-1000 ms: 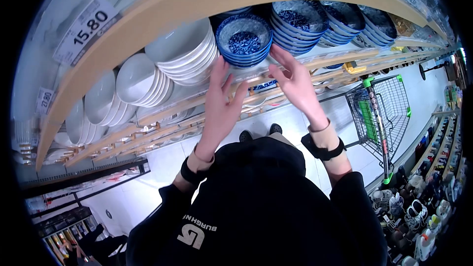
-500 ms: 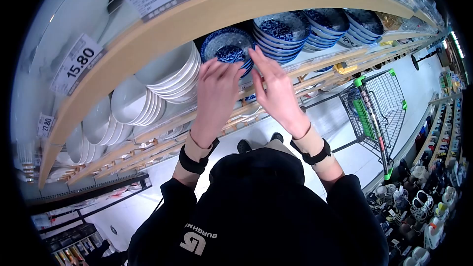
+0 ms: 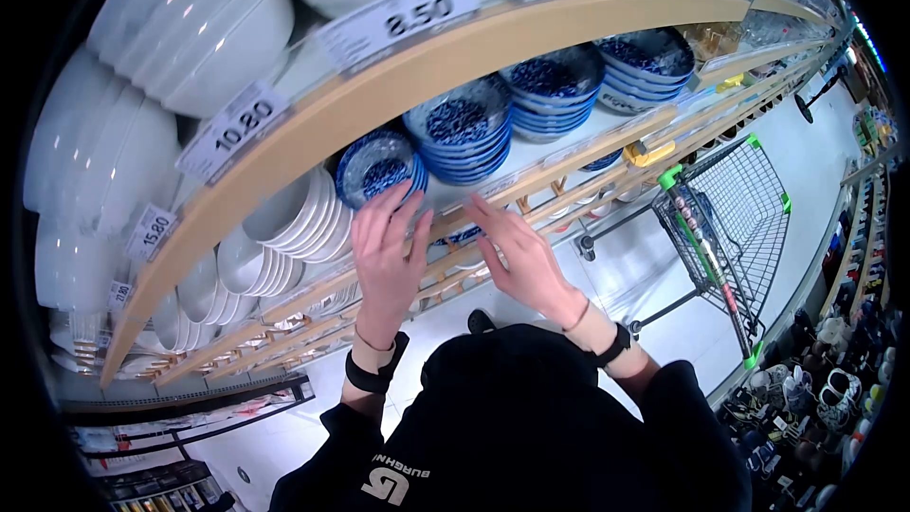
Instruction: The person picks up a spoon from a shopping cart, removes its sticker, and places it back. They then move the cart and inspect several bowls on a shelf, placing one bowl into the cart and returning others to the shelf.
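Both arms reach forward from the shoulders with elbows bent, and the dark sleeves point(image 3: 332, 427) end short of the wrists. The left hand point(image 3: 384, 251) is raised with its back to the camera, its fingers point(image 3: 377, 213) straight, slightly fanned and pointing away, and its thumb out on the inner side. The right hand point(image 3: 519, 261) is just beside it at about the same height. It is turned inward so its loosely spread fingers slant toward the left hand, close but not touching. Neither hand is curled closed. Each wrist carries a black band point(image 3: 372, 374) and a thin bracelet point(image 3: 575, 318).
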A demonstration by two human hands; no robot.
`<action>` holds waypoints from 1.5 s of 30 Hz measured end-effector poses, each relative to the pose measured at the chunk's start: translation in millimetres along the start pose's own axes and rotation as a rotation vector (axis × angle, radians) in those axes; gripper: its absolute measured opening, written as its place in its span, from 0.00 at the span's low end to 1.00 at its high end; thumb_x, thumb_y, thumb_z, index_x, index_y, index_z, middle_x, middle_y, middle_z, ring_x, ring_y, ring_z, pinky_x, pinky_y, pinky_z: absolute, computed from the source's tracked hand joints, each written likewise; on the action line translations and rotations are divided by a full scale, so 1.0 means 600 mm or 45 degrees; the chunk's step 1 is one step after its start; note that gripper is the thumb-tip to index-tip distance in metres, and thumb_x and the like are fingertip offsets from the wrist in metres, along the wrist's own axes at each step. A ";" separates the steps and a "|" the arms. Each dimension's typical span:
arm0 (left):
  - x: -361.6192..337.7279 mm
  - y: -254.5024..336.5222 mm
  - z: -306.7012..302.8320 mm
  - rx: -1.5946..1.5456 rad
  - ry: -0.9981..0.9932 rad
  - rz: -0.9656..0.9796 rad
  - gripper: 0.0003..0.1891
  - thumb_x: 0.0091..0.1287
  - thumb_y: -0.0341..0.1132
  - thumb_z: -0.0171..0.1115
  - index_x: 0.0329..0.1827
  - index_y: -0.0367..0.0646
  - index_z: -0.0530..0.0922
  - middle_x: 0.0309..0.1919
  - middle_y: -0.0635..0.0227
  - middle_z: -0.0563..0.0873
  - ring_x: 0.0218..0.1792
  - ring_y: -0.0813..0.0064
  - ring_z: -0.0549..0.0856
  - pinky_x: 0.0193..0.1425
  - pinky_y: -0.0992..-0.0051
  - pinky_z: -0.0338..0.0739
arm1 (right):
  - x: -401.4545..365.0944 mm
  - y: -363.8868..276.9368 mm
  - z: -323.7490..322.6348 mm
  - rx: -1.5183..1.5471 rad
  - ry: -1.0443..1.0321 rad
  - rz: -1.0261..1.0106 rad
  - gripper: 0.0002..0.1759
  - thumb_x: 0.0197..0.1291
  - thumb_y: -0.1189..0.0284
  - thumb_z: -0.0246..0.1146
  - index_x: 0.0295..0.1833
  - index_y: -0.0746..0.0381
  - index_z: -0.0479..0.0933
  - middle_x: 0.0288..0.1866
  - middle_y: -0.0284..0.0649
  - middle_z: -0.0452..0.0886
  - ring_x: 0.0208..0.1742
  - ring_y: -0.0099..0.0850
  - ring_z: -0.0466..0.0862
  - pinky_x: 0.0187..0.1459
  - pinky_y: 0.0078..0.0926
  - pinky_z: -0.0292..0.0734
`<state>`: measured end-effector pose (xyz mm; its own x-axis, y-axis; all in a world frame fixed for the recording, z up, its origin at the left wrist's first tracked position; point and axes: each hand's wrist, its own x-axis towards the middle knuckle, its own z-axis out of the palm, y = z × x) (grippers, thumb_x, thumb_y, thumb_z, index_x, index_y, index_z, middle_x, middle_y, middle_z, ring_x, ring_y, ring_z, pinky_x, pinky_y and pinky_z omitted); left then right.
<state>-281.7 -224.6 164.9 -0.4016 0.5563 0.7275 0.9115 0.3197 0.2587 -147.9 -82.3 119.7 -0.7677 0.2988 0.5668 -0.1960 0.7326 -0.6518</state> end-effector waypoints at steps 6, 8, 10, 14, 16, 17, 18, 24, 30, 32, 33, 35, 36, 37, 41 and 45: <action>0.086 0.053 0.055 0.056 0.065 0.181 0.11 0.61 0.29 0.73 0.46 0.39 0.86 0.48 0.63 0.88 0.53 0.60 0.84 0.58 0.63 0.74 | -0.097 0.066 -0.105 -0.035 0.012 0.110 0.26 0.57 0.88 0.63 0.63 0.64 0.78 0.66 0.49 0.80 0.58 0.46 0.83 0.54 0.38 0.83; 0.110 0.061 0.062 0.129 -0.009 0.195 0.09 0.62 0.30 0.72 0.44 0.40 0.86 0.42 0.65 0.88 0.50 0.61 0.84 0.53 0.64 0.73 | -0.099 0.077 -0.143 -0.053 0.039 0.103 0.26 0.57 0.87 0.63 0.63 0.63 0.78 0.67 0.48 0.80 0.57 0.45 0.84 0.53 0.36 0.83; 0.123 0.060 0.072 0.195 -0.019 0.266 0.07 0.61 0.32 0.73 0.41 0.42 0.87 0.40 0.69 0.88 0.49 0.64 0.84 0.50 0.65 0.73 | -0.093 0.092 -0.172 -0.062 0.080 0.111 0.26 0.57 0.87 0.63 0.63 0.63 0.77 0.67 0.48 0.79 0.56 0.45 0.84 0.52 0.36 0.82; 0.127 0.061 0.085 0.160 -0.129 0.168 0.06 0.61 0.32 0.73 0.39 0.41 0.88 0.35 0.66 0.89 0.41 0.65 0.86 0.47 0.68 0.74 | -0.068 0.114 -0.205 0.024 0.072 0.083 0.26 0.59 0.86 0.63 0.64 0.65 0.76 0.67 0.47 0.79 0.56 0.45 0.82 0.55 0.36 0.80; 0.126 0.063 0.088 0.135 -0.141 0.100 0.06 0.62 0.32 0.72 0.38 0.41 0.88 0.34 0.64 0.90 0.39 0.63 0.86 0.47 0.68 0.75 | -0.054 0.124 -0.209 -0.008 0.045 0.015 0.24 0.60 0.85 0.63 0.64 0.65 0.76 0.67 0.47 0.79 0.57 0.45 0.82 0.56 0.37 0.80; 0.124 0.065 0.089 0.118 -0.131 0.066 0.06 0.62 0.32 0.72 0.38 0.40 0.88 0.34 0.63 0.90 0.38 0.62 0.86 0.47 0.68 0.75 | -0.050 0.128 -0.210 -0.011 0.028 -0.005 0.24 0.60 0.84 0.63 0.64 0.64 0.76 0.67 0.47 0.79 0.57 0.45 0.82 0.56 0.38 0.80; 0.123 0.067 0.089 0.101 -0.118 0.030 0.05 0.62 0.32 0.72 0.38 0.40 0.88 0.34 0.62 0.90 0.37 0.61 0.86 0.47 0.68 0.75 | -0.045 0.131 -0.210 -0.014 0.009 -0.028 0.24 0.60 0.84 0.63 0.63 0.64 0.76 0.67 0.47 0.79 0.57 0.45 0.82 0.56 0.38 0.80; 0.120 0.076 0.092 0.089 -0.086 -0.059 0.06 0.63 0.32 0.71 0.38 0.40 0.89 0.35 0.60 0.91 0.39 0.59 0.87 0.49 0.67 0.76 | -0.009 0.137 -0.197 0.024 -0.081 -0.129 0.22 0.63 0.79 0.63 0.64 0.64 0.76 0.68 0.46 0.79 0.59 0.45 0.82 0.56 0.39 0.81; 0.122 0.083 0.089 0.158 -0.096 -0.058 0.07 0.63 0.33 0.72 0.40 0.39 0.89 0.36 0.60 0.90 0.42 0.58 0.88 0.50 0.67 0.78 | 0.074 0.106 -0.171 0.009 -0.040 -0.376 0.20 0.64 0.78 0.62 0.62 0.63 0.77 0.66 0.46 0.80 0.55 0.45 0.84 0.52 0.38 0.83; 0.124 0.084 0.084 0.193 -0.106 -0.035 0.08 0.63 0.34 0.72 0.41 0.39 0.88 0.36 0.59 0.90 0.42 0.58 0.87 0.52 0.67 0.78 | 0.113 0.111 -0.148 0.039 0.072 -0.488 0.18 0.64 0.77 0.62 0.60 0.64 0.77 0.61 0.47 0.83 0.51 0.46 0.85 0.48 0.39 0.83; 0.124 0.081 0.081 0.222 -0.104 -0.016 0.09 0.63 0.34 0.72 0.41 0.39 0.88 0.36 0.59 0.90 0.41 0.58 0.87 0.53 0.66 0.78 | 0.131 0.108 -0.142 0.052 0.125 -0.545 0.17 0.64 0.77 0.62 0.59 0.64 0.78 0.58 0.47 0.84 0.49 0.46 0.86 0.46 0.39 0.84; 0.124 0.072 0.075 0.205 -0.105 -0.014 0.08 0.63 0.33 0.71 0.41 0.39 0.88 0.36 0.59 0.89 0.41 0.57 0.86 0.56 0.64 0.77 | 0.160 0.103 -0.139 0.033 -0.057 -0.480 0.15 0.67 0.73 0.62 0.58 0.63 0.80 0.55 0.48 0.85 0.50 0.48 0.86 0.49 0.41 0.83; 0.122 0.066 0.073 0.158 -0.114 -0.031 0.08 0.64 0.33 0.70 0.40 0.38 0.87 0.35 0.59 0.89 0.42 0.57 0.86 0.57 0.62 0.76 | 0.173 0.100 -0.137 0.023 -0.149 -0.444 0.14 0.68 0.71 0.62 0.57 0.63 0.81 0.54 0.49 0.86 0.50 0.49 0.86 0.51 0.42 0.82; 0.120 0.061 0.071 0.113 -0.122 -0.048 0.07 0.65 0.32 0.69 0.40 0.38 0.87 0.34 0.60 0.88 0.42 0.57 0.85 0.58 0.60 0.75 | 0.183 0.101 -0.130 -0.018 -0.145 -0.475 0.11 0.68 0.71 0.63 0.51 0.63 0.82 0.45 0.47 0.87 0.47 0.48 0.86 0.47 0.42 0.82; 0.121 0.047 0.063 0.007 -0.207 0.005 0.05 0.65 0.30 0.67 0.38 0.37 0.86 0.34 0.58 0.87 0.40 0.54 0.85 0.69 0.57 0.73 | 0.209 0.105 -0.120 -0.072 -0.260 -0.517 0.06 0.64 0.72 0.64 0.43 0.64 0.81 0.36 0.45 0.82 0.41 0.49 0.84 0.40 0.43 0.79; 0.120 0.033 0.064 -0.078 -0.210 0.000 0.05 0.65 0.30 0.67 0.37 0.37 0.85 0.33 0.58 0.87 0.40 0.55 0.86 0.67 0.57 0.74 | 0.218 0.103 -0.124 -0.121 -0.277 -0.601 0.05 0.60 0.76 0.64 0.41 0.65 0.80 0.36 0.45 0.82 0.40 0.49 0.83 0.39 0.42 0.79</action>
<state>-296.4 -148.6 198.0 -0.4057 0.6763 0.6148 0.9133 0.2748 0.3005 -215.0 47.6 191.2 -0.7199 -0.2036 0.6636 -0.5028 0.8120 -0.2964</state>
